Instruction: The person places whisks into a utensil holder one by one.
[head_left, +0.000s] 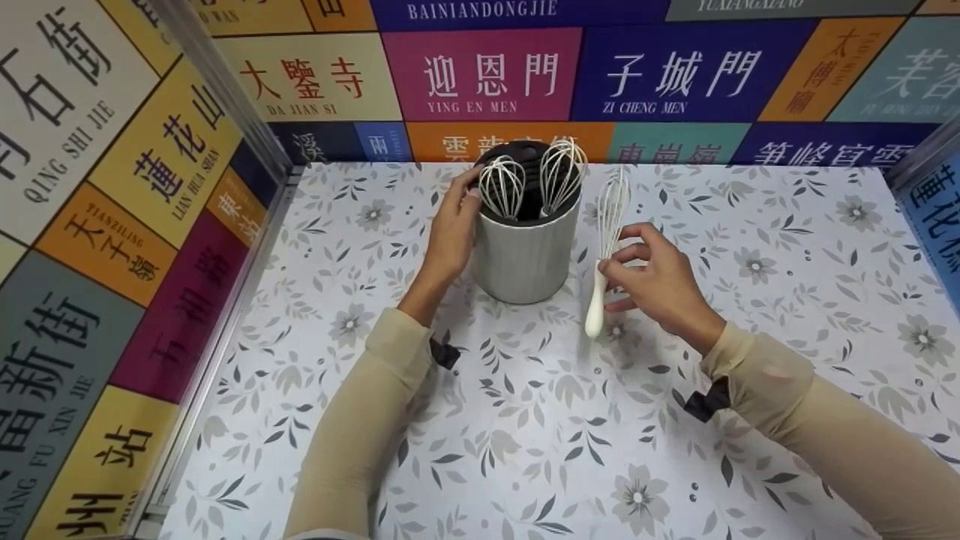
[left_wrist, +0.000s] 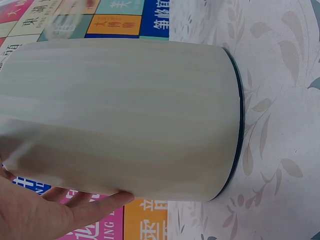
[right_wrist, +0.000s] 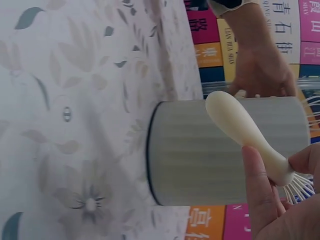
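A person's two arms in beige sleeves reach over a worktop point(head_left: 787, 225) covered with a grey leaf-and-flower pattern. Near the far middle stands a pale grey ribbed holder point(head_left: 526, 255), upright, with a dark inside. Two white whisks point(head_left: 534, 184) stand in it, wire heads up, side by side above the rim.

The left hand point(head_left: 452, 229) lies against the left side of the holder, fingers fairly straight, with the fingertips up at the rim. The left wrist view shows the palm and fingers point(left_wrist: 75, 207) flat along the holder's wall point(left_wrist: 125, 120).

The right hand point(head_left: 660, 285) is just right of the holder. Its thumb and fingers pinch a third whisk point(head_left: 604, 247) at the neck, where the handle meets the wires. This whisk is held roughly upright, wires pointing to the far side, its rounded cream handle hanging down toward the worktop. In the right wrist view the handle point(right_wrist: 245, 132) lies across the front of the holder point(right_wrist: 200, 150), with the thumb point(right_wrist: 260, 185) pressed on its narrow end.

Walls of coloured signs with Chinese lettering point(head_left: 480, 75) stand on the left, far and right sides.
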